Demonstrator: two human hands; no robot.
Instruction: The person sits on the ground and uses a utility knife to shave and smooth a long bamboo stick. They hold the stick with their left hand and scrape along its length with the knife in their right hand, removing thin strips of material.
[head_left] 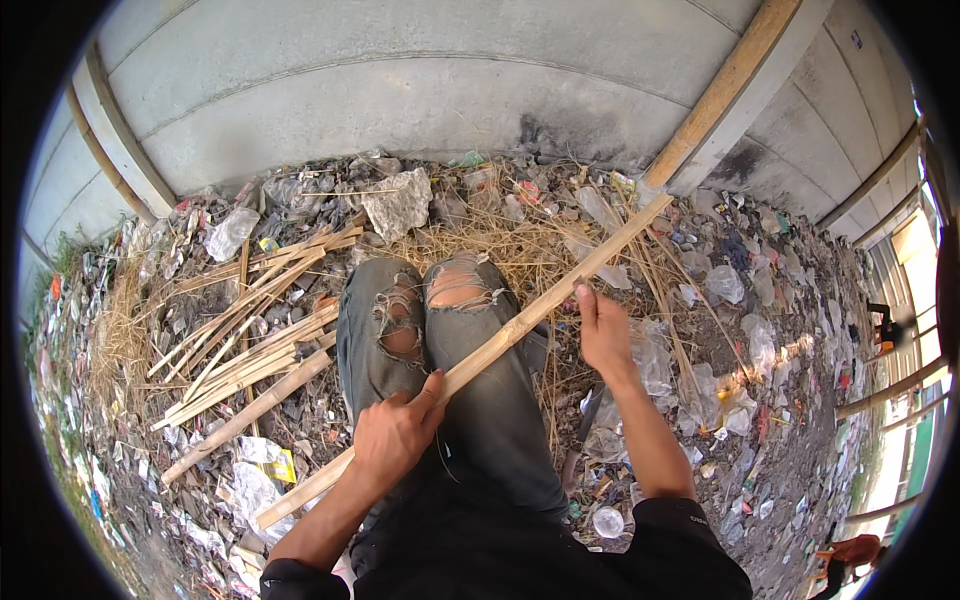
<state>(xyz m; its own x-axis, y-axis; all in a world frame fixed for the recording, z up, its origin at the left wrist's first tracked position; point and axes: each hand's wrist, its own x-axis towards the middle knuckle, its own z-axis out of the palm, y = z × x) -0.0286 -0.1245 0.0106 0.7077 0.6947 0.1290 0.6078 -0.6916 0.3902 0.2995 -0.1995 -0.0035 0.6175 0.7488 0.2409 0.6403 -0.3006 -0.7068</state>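
Observation:
A long, pale split-bamboo strip [545,305] slants across my knees, from lower left to upper right. My left hand [395,430] is wrapped round its lower half, thumb along the top. Farther up, my right hand [606,335] is closed at the strip's near edge, with the thumb touching it; the fingertips are partly hidden. Below the right hand, a dark, narrow object [588,418] lies beside my leg, its kind unclear. To the left of my knees, several more bamboo strips [250,375] lie in a loose pile, with a rounder bamboo piece [240,425] at its near side.
Plastic scraps and litter cover the ground. A grey panel wall [400,100] with a wooden post [725,90] rises ahead. A pale stone chunk [398,203] lies near its base, with dry straw [470,243] beside it. A person [850,560] is partly visible at the lower right rim.

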